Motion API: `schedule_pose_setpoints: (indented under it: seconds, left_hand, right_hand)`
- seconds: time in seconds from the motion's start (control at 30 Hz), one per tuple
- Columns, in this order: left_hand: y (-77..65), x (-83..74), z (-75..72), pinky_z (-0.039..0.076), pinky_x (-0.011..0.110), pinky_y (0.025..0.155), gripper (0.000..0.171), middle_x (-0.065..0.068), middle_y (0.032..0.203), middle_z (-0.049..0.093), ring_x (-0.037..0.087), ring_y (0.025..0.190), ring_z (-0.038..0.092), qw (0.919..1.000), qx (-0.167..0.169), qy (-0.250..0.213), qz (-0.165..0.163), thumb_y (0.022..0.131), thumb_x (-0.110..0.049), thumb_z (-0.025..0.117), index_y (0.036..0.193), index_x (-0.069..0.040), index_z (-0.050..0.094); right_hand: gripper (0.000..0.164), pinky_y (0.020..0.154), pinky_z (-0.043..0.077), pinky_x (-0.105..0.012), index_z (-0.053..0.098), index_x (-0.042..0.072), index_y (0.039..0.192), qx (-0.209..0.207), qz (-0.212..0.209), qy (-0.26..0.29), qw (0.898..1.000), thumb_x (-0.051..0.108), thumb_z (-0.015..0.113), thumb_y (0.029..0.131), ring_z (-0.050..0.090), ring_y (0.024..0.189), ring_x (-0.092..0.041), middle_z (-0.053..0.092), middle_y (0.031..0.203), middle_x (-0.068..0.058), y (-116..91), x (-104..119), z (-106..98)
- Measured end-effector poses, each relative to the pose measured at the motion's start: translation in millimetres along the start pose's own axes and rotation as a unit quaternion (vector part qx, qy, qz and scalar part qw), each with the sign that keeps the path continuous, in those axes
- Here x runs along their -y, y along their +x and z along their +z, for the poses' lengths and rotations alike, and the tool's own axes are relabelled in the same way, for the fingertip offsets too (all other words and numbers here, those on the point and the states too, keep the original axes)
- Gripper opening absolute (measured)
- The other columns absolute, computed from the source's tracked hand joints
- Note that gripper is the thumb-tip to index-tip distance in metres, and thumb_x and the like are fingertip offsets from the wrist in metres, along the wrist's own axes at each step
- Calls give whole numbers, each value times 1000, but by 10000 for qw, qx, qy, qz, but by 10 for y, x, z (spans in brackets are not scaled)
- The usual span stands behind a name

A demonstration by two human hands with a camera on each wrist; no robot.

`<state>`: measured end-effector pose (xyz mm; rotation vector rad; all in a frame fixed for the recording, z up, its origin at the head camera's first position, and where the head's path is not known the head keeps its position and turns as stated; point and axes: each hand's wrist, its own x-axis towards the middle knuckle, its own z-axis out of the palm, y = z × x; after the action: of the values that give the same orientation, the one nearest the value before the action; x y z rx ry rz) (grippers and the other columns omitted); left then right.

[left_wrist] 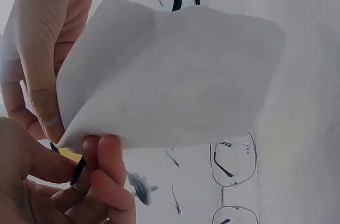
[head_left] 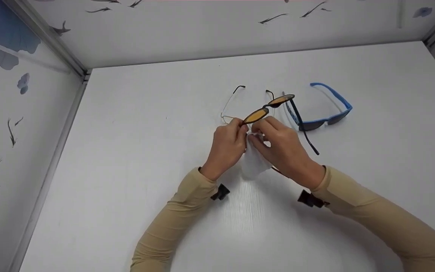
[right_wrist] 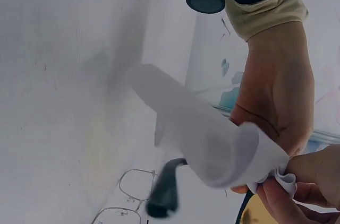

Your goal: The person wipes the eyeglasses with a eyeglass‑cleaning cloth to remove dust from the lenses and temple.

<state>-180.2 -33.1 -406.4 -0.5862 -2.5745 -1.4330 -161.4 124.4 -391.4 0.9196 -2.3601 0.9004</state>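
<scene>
Yellow-lensed sunglasses (head_left: 256, 115) with dark frames are held above the table, tilted, with one temple reaching down to the right. My left hand (head_left: 225, 145) grips them at the end nearest it. A white cloth (head_left: 254, 164) hangs below, and my right hand (head_left: 283, 151) pinches its top edge close beside the left fingers. In the left wrist view the cloth (left_wrist: 175, 80) spreads wide, hiding most of the sunglasses. The right wrist view has the cloth (right_wrist: 202, 128) folded and bunched at the fingertips, with a yellow lens (right_wrist: 257, 212) showing below the hands.
Thin wire-rimmed glasses (left_wrist: 255, 152) lie on the table (head_left: 145, 132) behind the hands. Blue-framed sunglasses (head_left: 340, 99) with dark lenses stand to their right. White panels with printed fish and leaves border the back and left sides.
</scene>
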Motion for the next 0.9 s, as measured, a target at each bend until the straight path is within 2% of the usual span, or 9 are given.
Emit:
schedule_pose_setpoints:
  seconds: [0.2, 0.43, 0.57, 0.67, 0.8, 0.9]
  left_hand:
    - [-8, 23, 37, 37, 25, 49, 16, 7, 62, 56, 14, 50, 48, 9982, -229, 461, 304, 99, -3, 48, 90, 4, 59]
    - [-1, 45, 38, 39, 30, 53, 18, 7, 64, 55, 18, 55, 48, 9957, -467, 744, 299, 100, -4, 48, 87, 3, 58]
    - [0, 39, 21, 39, 31, 52, 17, 7, 64, 54, 19, 55, 48, 9965, -512, 630, 211, 99, -4, 48, 88, 4, 58]
    - [14, 44, -14, 39, 27, 50, 18, 6, 63, 56, 16, 53, 50, 9986, -423, 326, 45, 100, -4, 47, 89, 4, 58]
    - [36, 71, -97, 37, 22, 46, 19, 4, 59, 57, 12, 48, 50, 9991, -361, -111, -190, 101, -5, 45, 90, 3, 57]
    - [43, 80, -169, 36, 22, 45, 19, 3, 58, 56, 11, 47, 49, 9986, -424, -206, -250, 102, -5, 44, 90, 3, 57]
  right_hand:
    - [18, 62, 55, -25, 58, 0, 91, -240, -157, 96, 9995, -5, 73, 82, 65, 77, -21, 58, 89, -12, 0, -23, 21]
    - [25, 64, 54, -24, 57, 2, 92, 246, -453, 237, 9984, -10, 75, 78, 64, 77, -17, 58, 92, -11, -146, -68, -14]
    - [29, 65, 54, -24, 57, 2, 92, 483, -616, 359, 9963, -14, 74, 75, 64, 77, -15, 58, 94, -9, -257, -123, -46]
    - [29, 64, 54, -24, 57, 2, 91, 639, -721, 373, 9947, -14, 75, 75, 63, 77, -14, 59, 94, -7, -333, -140, -78]
    - [28, 66, 54, -24, 58, 2, 91, 832, -800, 310, 9928, -14, 75, 74, 64, 81, -15, 60, 95, -7, -430, -140, -128]
    - [31, 68, 55, -26, 59, 0, 90, 899, -852, 215, 9921, -16, 76, 71, 66, 85, -18, 61, 95, -8, -492, -156, -185]
